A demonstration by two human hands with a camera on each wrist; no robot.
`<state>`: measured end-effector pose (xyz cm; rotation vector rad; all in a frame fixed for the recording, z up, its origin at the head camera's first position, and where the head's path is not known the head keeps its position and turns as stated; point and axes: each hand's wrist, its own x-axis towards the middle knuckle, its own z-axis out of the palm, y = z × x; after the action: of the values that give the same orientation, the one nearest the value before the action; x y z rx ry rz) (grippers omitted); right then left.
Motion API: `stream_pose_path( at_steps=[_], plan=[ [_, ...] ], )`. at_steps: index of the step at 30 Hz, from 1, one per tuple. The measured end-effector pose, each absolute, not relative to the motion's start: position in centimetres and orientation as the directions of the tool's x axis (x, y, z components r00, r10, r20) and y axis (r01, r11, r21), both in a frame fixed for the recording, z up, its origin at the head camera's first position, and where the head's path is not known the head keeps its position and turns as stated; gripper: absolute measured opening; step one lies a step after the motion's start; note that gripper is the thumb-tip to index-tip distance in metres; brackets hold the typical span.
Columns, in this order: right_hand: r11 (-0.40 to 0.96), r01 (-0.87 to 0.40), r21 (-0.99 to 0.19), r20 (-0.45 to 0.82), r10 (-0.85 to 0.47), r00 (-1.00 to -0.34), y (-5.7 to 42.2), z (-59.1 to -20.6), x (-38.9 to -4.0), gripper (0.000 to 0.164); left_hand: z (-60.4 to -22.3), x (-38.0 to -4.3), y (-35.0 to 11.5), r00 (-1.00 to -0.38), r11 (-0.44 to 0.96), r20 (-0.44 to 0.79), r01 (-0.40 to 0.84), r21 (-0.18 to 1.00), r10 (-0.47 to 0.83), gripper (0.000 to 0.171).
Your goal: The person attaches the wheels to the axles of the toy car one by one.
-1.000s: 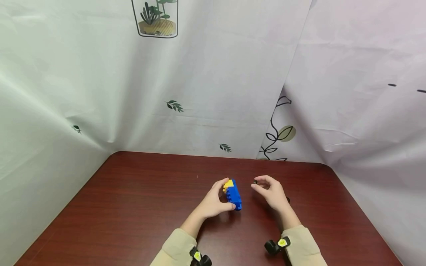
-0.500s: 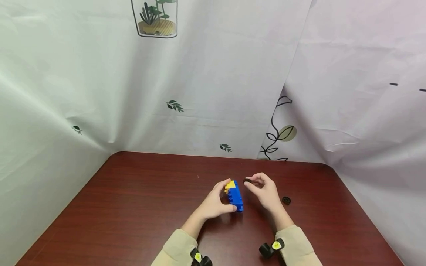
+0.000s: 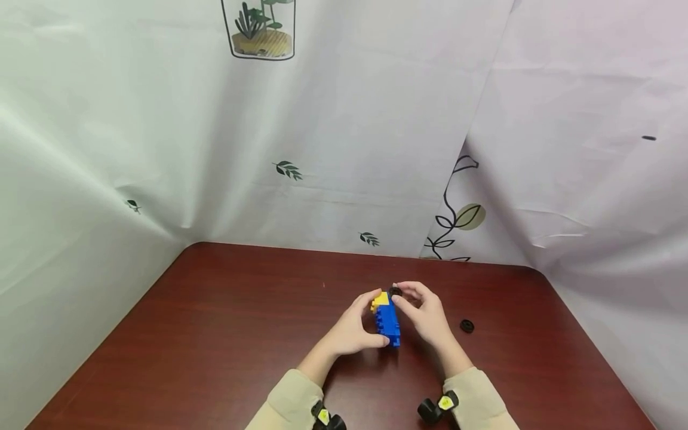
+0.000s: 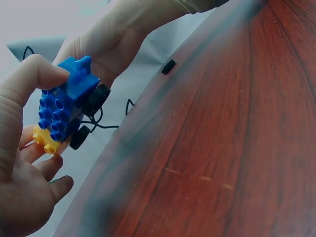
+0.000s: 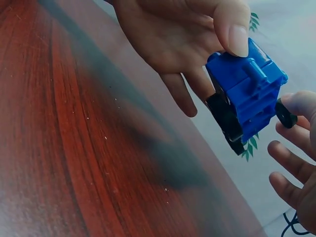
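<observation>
A blue toy car [image 3: 388, 321] of building bricks, yellow at its far end, is in my left hand [image 3: 348, 332], held up off the table between thumb and fingers. On the side facing down in the left wrist view it carries two black wheels [image 4: 96, 100]. My right hand [image 3: 427, 315] pinches another black wheel [image 5: 285, 114] between thumb and fingertips, right at the car's other side near the yellow end. One loose black wheel [image 3: 467, 326] lies on the table, to the right of my right hand.
The dark red wooden table [image 3: 215, 334] has rounded far corners. Behind it and at both sides hangs a white cloth [image 3: 344, 119] printed with plants. A wrist camera [image 3: 329, 419] is strapped to each beige sleeve.
My right hand has moved left with the wheel, up to the car's side. The loose wheel, mostly hidden behind the right wrist before, shows fully. My left hand has shifted slightly right with the car.
</observation>
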<state>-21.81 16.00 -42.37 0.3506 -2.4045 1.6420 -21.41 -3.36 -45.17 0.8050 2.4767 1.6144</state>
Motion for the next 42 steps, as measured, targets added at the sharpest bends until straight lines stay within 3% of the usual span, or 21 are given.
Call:
stream_pose_path(
  at_steps=[8, 42],
  plan=[
    [0.354, -0.320, -0.879, 0.303, -0.105, -0.947, 15.5, -40.6, -20.5, 0.032, -45.2, -21.4, -3.2, -0.856, 0.306, 0.208, 0.381, 0.873, 0.473, 0.091],
    [0.386, -0.283, -0.878, 0.248, -0.137, -0.959, 15.6, -41.5, -20.8, 0.033, -44.9, -21.2, -3.3, -0.834, 0.294, 0.237, 0.420, 0.859, 0.498, 0.091]
  ],
)
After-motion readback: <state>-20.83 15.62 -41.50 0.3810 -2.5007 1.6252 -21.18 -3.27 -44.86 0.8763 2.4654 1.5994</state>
